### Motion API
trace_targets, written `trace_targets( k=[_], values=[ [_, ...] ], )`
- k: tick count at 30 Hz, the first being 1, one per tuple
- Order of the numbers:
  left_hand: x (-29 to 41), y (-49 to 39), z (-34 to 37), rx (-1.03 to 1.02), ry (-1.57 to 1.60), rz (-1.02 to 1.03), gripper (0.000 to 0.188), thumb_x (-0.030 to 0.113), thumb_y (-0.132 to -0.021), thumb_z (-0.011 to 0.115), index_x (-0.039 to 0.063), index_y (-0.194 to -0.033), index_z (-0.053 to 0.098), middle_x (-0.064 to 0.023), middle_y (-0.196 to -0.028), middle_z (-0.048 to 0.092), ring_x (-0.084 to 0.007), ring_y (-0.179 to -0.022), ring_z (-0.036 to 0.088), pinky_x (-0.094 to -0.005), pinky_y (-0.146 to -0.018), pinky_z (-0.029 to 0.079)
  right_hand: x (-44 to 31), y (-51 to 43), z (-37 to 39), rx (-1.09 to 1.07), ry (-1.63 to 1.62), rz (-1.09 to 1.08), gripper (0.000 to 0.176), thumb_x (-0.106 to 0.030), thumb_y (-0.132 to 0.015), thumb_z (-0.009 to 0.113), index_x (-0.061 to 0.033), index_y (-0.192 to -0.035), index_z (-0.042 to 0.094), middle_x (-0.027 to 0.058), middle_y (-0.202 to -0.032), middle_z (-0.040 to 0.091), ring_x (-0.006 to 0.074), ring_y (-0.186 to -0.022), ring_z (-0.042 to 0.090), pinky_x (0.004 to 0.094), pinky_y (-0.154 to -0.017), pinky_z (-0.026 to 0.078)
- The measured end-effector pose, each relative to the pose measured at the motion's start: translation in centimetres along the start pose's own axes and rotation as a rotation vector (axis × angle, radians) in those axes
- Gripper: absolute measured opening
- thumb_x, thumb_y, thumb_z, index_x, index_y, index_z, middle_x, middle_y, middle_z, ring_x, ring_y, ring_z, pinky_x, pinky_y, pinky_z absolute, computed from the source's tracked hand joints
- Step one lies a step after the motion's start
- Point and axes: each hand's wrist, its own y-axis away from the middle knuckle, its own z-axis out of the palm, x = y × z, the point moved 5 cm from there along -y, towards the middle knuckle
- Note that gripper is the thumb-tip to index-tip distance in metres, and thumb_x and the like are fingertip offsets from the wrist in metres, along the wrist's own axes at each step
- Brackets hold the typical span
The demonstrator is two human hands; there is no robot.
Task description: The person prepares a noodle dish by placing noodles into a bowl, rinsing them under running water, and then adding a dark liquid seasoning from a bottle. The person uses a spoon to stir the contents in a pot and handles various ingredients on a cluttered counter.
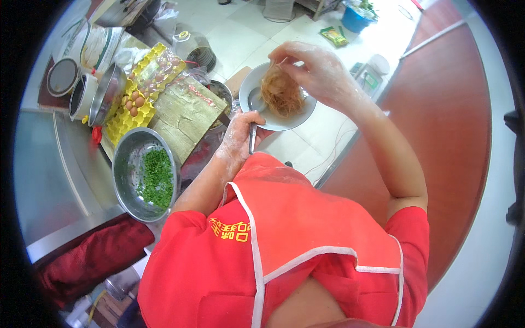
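My left hand [245,129] holds the near rim of a pale bowl [245,88], with the thumb over the edge. A metal spoon [253,137] has its handle between that hand's fingers and the rim, and its head lies in the bowl. Thin brown noodle-like strands [283,92] form a heap in the bowl. Above the far right side of the bowl is my right hand [305,67], its bent fingers pinching the top of the strands. Both hands and forearms carry a white, flour-like coating.
At left, a steel basin [117,172] holds chopped greens [158,178]. Beyond it stand a wooden board [184,119], yellow egg trays [129,119] with several brown eggs [139,101], and a tilted metal bowl [108,94]. A blue tub [354,22] and a kitchen scale [367,80] are further off.
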Motion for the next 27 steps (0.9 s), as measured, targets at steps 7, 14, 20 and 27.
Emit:
trace_targets(
  k=[7, 14, 20, 27],
  values=[
    [0.2, -11.3, 3.9, 0.074, 0.076, 0.087, 0.059, -0.006, -0.073, 0.047, 0.003, -0.131, 0.043, -0.0141, -0.123, 0.057, -0.0297, -0.108, 0.061, -0.0467, -0.090, 0.054, 13.5, -4.3, 0.0, -0.372, 0.090, -0.101, 0.055, -0.020, -0.077, 0.071, -0.0091, -0.127, 0.053, 0.0140, -0.127, 0.054, 0.0303, -0.116, 0.055, 0.0384, -0.096, 0.048],
    [1.6, -24.3, 4.9, 0.137, 0.144, 0.130, 0.054, -0.007, -0.073, 0.047, 0.000, -0.127, 0.046, -0.0162, -0.119, 0.059, -0.0290, -0.106, 0.062, -0.0444, -0.086, 0.056, 23.6, -13.6, -1.0, -0.454, 0.146, -0.116, 0.039, -0.006, -0.076, 0.063, -0.0081, -0.114, 0.058, 0.0129, -0.113, 0.060, 0.0330, -0.103, 0.060, 0.0404, -0.087, 0.050],
    [5.8, -32.8, 6.3, 0.214, 0.162, 0.254, 0.061, -0.009, -0.073, 0.045, -0.001, -0.133, 0.041, -0.0171, -0.126, 0.055, -0.0290, -0.115, 0.058, -0.0465, -0.099, 0.049, 26.6, -24.6, -7.0, -0.390, -0.061, -0.118, 0.032, 0.004, -0.073, 0.057, -0.0056, -0.102, 0.065, 0.0102, -0.098, 0.069, 0.0270, -0.094, 0.067, 0.0347, -0.082, 0.053],
    [10.6, -41.0, 6.5, 0.327, 0.205, 0.398, 0.063, -0.008, -0.071, 0.046, -0.004, -0.133, 0.039, -0.0177, -0.129, 0.053, -0.0320, -0.118, 0.055, -0.0487, -0.102, 0.046, 30.2, -36.8, -8.5, -0.491, -0.432, -0.267, 0.030, 0.000, -0.074, 0.052, -0.0050, -0.099, 0.067, 0.0130, -0.090, 0.070, 0.0247, -0.086, 0.068, 0.0337, -0.081, 0.053]
  ],
)
